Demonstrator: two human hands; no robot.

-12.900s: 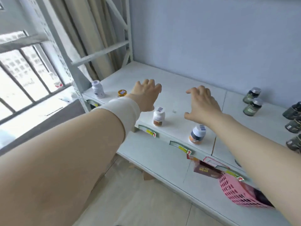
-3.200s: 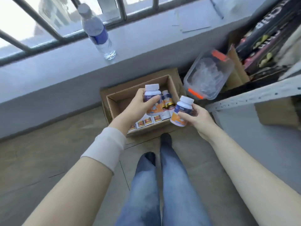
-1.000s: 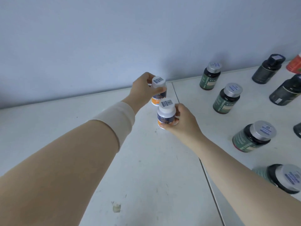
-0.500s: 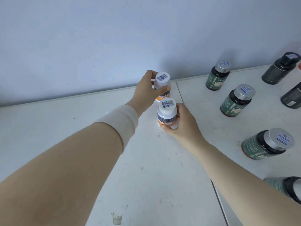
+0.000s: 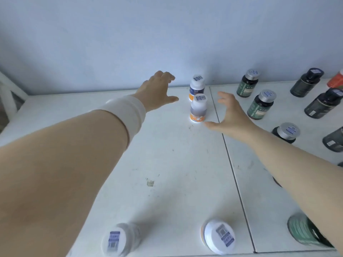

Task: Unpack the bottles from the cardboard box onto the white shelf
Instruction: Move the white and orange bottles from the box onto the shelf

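Observation:
Two white-capped bottles with blue and orange labels stand upright on the white shelf (image 5: 176,164), one at the back by the wall (image 5: 196,88) and one just in front of it (image 5: 198,108). My left hand (image 5: 157,91) hovers to the left of them, fingers spread and holding nothing. My right hand (image 5: 230,114) is just right of the front bottle, open, thumb near its base without gripping it. Two more white-capped bottles stand near the shelf's front edge (image 5: 118,238) (image 5: 219,236). The cardboard box is out of view.
Several dark green and black bottles with silver or black caps (image 5: 260,104) fill the right shelf panel. A seam (image 5: 232,164) divides the two panels. The blue wall (image 5: 167,43) closes the back. A white frame post (image 5: 9,89) shows at far left.
Both hands have let go of their bottles, which now stand on the shelf near the wall. The hands have opened and drawn apart to either side.

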